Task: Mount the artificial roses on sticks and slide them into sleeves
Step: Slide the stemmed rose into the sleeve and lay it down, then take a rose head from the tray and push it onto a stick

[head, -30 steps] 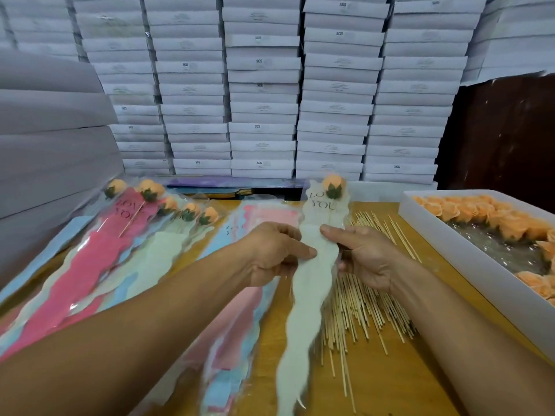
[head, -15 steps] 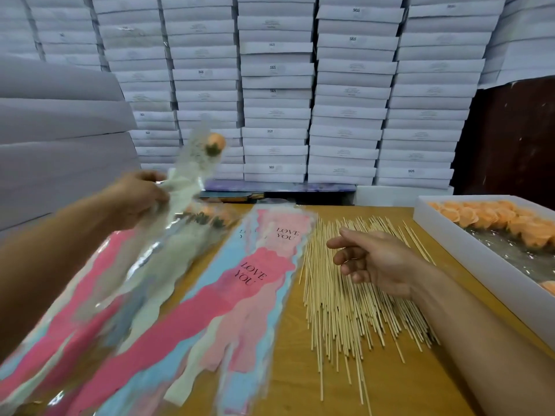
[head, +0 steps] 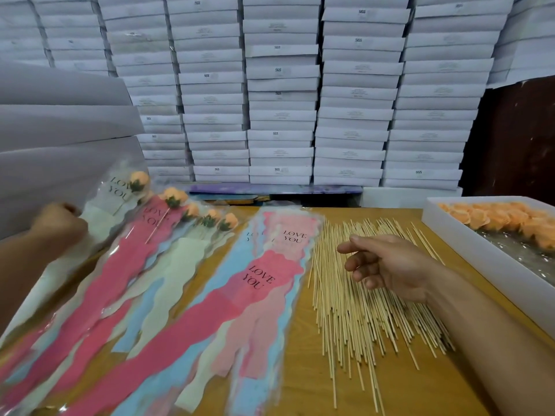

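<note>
My left hand (head: 58,225) grips the edge of a pale "LOVE YOU" sleeve (head: 102,214) with an orange rose (head: 139,179) on a stick inside, low over the pile of finished sleeved roses (head: 177,205) at the left. My right hand (head: 390,265) hovers over the spread of wooden sticks (head: 351,313), fingers loosely curled and holding nothing. A stack of empty pink, blue and pale sleeves (head: 267,274) lies between the finished pile and the sticks. Loose orange roses (head: 492,219) fill a white tray (head: 477,262) at the right.
Tall stacks of white flat boxes (head: 282,94) wall off the back of the wooden table (head: 303,370). Grey sheets (head: 60,130) lean at the far left. A dark panel (head: 516,139) stands at the back right.
Both hands held the pale sleeved rose at the centre a second ago. My left hand has carried it to the left pile and lowered it. My right hand let go and stays over the sticks.
</note>
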`<action>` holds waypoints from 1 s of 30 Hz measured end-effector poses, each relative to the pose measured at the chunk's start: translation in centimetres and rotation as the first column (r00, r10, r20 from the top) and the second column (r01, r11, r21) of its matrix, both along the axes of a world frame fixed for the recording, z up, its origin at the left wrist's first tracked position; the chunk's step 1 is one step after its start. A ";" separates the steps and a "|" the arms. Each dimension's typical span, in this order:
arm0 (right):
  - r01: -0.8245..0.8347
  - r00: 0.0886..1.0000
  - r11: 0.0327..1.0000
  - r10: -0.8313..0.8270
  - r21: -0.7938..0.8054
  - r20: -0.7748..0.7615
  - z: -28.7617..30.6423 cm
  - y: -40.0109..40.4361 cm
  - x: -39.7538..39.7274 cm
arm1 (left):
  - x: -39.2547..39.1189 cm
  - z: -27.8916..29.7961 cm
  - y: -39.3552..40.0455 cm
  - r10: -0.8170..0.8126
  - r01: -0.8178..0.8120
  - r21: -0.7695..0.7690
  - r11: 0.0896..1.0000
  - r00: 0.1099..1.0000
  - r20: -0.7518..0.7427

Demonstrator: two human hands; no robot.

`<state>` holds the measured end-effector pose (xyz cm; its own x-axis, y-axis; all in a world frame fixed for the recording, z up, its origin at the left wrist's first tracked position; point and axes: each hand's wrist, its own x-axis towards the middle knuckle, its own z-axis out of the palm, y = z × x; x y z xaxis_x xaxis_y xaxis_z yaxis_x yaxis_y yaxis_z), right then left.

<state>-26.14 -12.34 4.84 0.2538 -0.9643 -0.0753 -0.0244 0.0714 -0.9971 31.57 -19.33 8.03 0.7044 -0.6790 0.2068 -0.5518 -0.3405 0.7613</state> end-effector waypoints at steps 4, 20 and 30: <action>-0.002 1.000 1.000 0.002 0.002 -0.013 -0.1 -0.1 -0.1 | 1.0 -0.5 0.0 0.033 -0.036 0.037 0.999 0.997 0.071; 0.314 0.947 0.947 -0.308 -0.063 0.087 0.8 -0.2 -0.7 | -3.0 0.7 0.4 0.021 -0.143 0.277 0.950 0.917 0.399; 0.314 0.950 0.945 -0.313 -0.088 0.024 0.8 -0.1 -0.8 | -26.4 2.9 1.4 -0.375 0.414 -0.089 0.906 0.881 0.287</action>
